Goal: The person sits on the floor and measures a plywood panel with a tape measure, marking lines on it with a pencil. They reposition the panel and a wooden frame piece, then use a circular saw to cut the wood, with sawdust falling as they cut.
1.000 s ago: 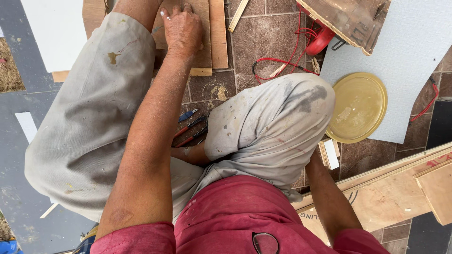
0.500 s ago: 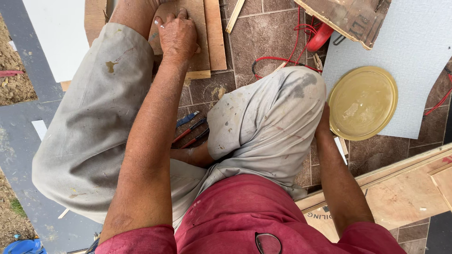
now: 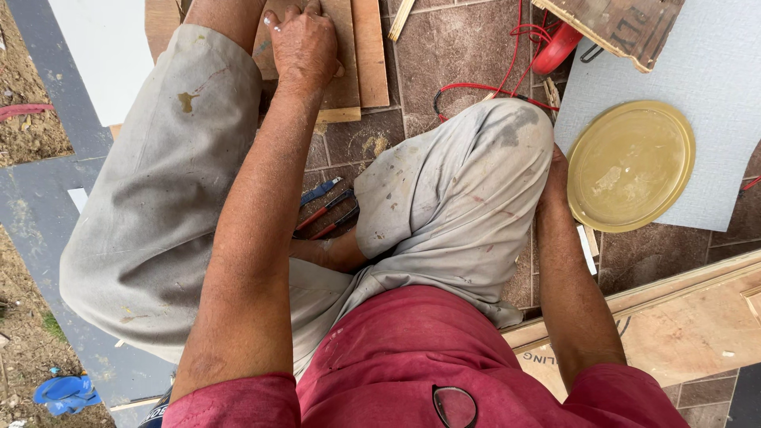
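While you crouch over the brown tiled floor [image 3: 460, 55], your left hand [image 3: 304, 43] lies palm down at 12 o'clock on a short wooden board [image 3: 342, 75], fingers spread flat and closed on nothing. A narrower wooden strip [image 3: 370, 47] lies just beside that board, on its 3 o'clock side. Your right hand [image 3: 555, 178] sits at 3 o'clock behind your right knee [image 3: 476, 174], mostly hidden, so you cannot tell whether its grip is open or closed. It is just beside the round yellow lid [image 3: 630, 165], which rests on a pale grey panel [image 3: 713, 71]. Between your legs, near the centre, pliers with red and blue handles [image 3: 325, 210] lie on the floor. A red cable [image 3: 507, 83] loops at 1 o'clock. Plywood sheets [image 3: 682, 325] lie at 4 o'clock. Folded glasses [image 3: 454, 406] hang from your red shirt [image 3: 412, 364] at 6 o'clock.
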`<state>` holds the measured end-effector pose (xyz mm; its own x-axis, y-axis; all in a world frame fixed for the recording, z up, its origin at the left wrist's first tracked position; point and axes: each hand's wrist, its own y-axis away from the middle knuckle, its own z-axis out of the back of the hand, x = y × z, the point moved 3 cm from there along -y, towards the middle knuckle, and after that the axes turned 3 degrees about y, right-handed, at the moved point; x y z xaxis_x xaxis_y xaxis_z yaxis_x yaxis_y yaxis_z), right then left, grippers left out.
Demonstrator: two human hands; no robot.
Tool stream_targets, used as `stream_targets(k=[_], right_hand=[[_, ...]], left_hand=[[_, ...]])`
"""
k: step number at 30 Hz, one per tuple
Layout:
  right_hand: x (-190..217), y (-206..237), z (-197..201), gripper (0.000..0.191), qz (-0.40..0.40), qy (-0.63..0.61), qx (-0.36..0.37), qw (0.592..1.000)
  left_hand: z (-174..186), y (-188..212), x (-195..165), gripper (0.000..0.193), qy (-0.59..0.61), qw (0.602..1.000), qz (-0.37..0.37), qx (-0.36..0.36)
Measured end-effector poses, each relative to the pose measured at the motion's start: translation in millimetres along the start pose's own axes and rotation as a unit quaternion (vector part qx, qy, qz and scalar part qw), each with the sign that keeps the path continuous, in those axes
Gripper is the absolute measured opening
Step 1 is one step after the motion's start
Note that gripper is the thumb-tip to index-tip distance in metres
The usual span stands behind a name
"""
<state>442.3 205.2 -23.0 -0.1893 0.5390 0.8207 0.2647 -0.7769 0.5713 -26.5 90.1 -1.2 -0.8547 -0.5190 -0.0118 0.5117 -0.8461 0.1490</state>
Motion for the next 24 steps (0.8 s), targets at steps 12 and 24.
stream_targets(k=[12, 24], right_hand=[[-17.2, 5.3, 1.5, 0.048, -0.05, 0.033, -0.02, 0.998], [13.1, -20.1, -7.9, 0.067, -0.009, -0.068, 0.093, 0.993]], left_hand=[[7.4, 3.5, -2.7, 0.064, -0.01, 0.999, 0.002, -0.041], [13.5, 5.6, -4.9, 0.054, -0.01, 0.998, -0.012, -0.062]])
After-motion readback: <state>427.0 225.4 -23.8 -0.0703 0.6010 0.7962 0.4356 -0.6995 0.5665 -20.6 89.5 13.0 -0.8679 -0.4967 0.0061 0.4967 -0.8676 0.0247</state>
